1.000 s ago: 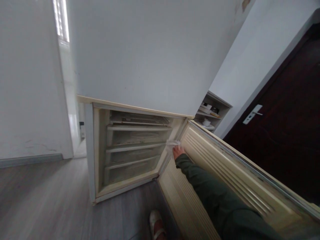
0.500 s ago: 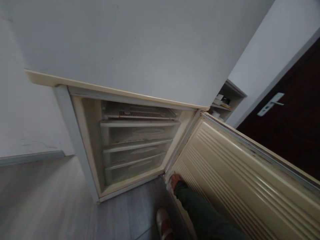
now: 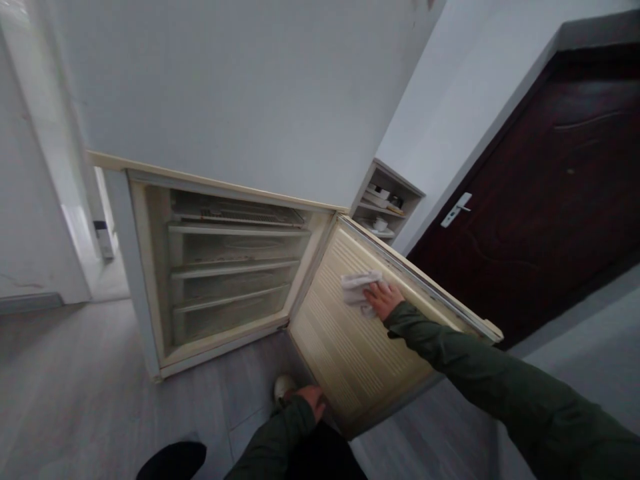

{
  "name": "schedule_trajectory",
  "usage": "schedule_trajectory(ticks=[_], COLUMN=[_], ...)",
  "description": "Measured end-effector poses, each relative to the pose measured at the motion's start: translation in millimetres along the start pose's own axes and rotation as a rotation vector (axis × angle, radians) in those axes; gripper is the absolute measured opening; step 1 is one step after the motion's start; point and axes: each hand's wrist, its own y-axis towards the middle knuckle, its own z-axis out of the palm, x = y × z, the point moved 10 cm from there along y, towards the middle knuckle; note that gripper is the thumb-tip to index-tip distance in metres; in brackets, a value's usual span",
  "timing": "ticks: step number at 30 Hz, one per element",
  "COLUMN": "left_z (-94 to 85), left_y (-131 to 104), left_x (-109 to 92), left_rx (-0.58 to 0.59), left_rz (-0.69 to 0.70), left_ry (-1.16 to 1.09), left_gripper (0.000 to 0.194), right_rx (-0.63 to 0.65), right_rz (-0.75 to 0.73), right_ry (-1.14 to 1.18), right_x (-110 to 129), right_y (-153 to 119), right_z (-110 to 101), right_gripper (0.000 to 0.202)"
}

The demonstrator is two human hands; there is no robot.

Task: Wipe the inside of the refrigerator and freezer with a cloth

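- My right hand [image 3: 383, 298] pressed a crumpled white cloth [image 3: 357, 288] flat-fingered against the ribbed cream freezer door [image 3: 345, 340].
- My left hand [image 3: 311, 398] gripped the door's lower edge; if that grip slipped, I judged the door would swing.

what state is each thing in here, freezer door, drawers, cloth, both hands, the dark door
freezer door: swung wide open, ribbed inner side showing
freezer drawers: all pushed in
white cloth: crumpled, pressed flat on the door's inner face
right hand: on the cloth, fingers spread
left hand: low by the door's bottom edge; grip hard to tell
dark wooden door: shut, handle level
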Motion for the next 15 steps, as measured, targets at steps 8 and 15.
schedule_trajectory(ticks=[8,15], left_z=[2.3,2.0], left_y=[-31,-30], left_x=[23,37], left_rx=[0.051,0.077], left_rz=[0.010,-0.018], left_ry=[0.025,0.045], left_gripper=[0.047,0.050], right_rx=[-0.018,-0.052], right_rz=[-0.450,-0.098], right_ry=[-0.121,-0.130], right_x=[67,-7], right_y=[-122,74], right_z=[79,-58], right_gripper=[0.018,0.038])
